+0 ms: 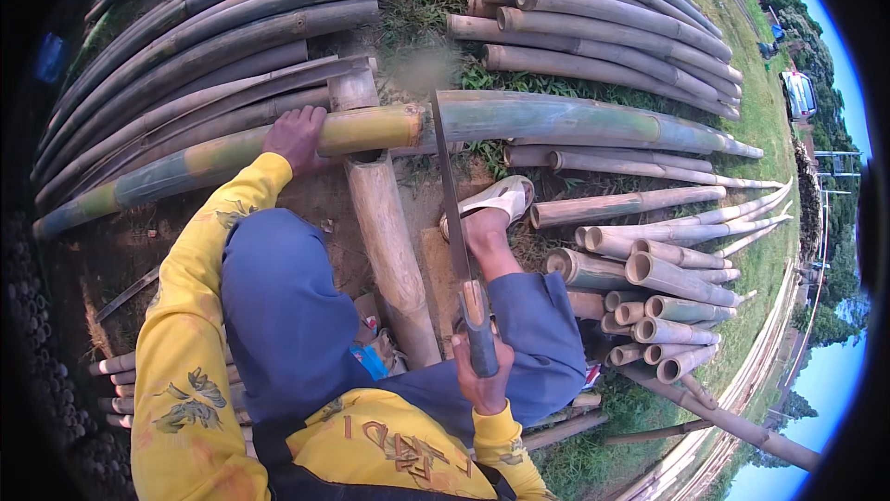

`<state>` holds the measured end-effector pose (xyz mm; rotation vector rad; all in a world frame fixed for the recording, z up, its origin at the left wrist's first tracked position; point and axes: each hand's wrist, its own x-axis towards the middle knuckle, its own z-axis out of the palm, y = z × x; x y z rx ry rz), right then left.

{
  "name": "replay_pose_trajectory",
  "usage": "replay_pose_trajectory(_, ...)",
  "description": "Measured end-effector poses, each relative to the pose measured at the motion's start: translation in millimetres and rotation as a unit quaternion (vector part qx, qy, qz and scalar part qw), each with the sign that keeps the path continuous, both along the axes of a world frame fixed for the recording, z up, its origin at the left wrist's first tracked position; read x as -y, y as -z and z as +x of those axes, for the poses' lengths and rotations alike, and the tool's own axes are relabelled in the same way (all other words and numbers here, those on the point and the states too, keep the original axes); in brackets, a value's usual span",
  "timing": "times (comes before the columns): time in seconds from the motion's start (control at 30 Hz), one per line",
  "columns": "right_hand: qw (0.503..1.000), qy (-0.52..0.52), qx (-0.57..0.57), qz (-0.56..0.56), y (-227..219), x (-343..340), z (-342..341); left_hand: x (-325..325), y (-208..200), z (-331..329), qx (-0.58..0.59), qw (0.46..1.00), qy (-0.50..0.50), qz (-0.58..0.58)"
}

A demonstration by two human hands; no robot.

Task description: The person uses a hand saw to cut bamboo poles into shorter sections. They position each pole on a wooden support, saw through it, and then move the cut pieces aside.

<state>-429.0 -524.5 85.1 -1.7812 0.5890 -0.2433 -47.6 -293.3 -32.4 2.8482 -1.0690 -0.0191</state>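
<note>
A thick green and yellow bamboo pole (218, 156) lies crosswise in front of me over an upright-running bamboo post (385, 232). My left hand (297, 138) grips it from above, just left of the post. In my right hand (484, 373) is the dark handle of a hand saw (449, 181), its long blade pointing away from me. The blade's far part stands at a cut right of the post, where another green bamboo length (575, 119) continues in line. Whether the two lengths still join cannot be made out. A blurred haze hangs over the cut.
Bamboo poles (232, 33) lie stacked at the far left, and more poles (612, 28) at the far right. Cut bamboo ends (681, 311) pile up right of my leg. My sandalled foot (496, 209) stands close to the blade. A white vehicle (799, 95) is parked beyond.
</note>
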Motion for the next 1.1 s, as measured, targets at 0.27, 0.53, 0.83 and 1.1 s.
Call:
replay_pose_trajectory(0.27, 0.999, -0.035, 0.038, -0.003, 30.4, 24.5, 77.6, 0.3, -1.2, 3.3, 0.004, 1.0, 0.025, 0.003)
replay_pose_trajectory(0.53, 0.999, -0.024, -0.002, -0.04, 19.8, 22.5, 48.5, 6.5, 2.3, 10.1, 0.003, 1.0, 0.003, -0.002)
replay_pose_trajectory(0.83, 0.998, -0.017, -0.056, -0.037, -16.4, -0.8, -35.1, 0.2, -4.3, 5.6, 0.012, 1.0, 0.005, -0.011)
replay_pose_trajectory(1.1, 0.996, -0.04, 0.061, -0.045, 40.7, 39.0, 119.4, 16.3, -7.1, 8.5, 0.007, 1.0, 0.016, -0.008)
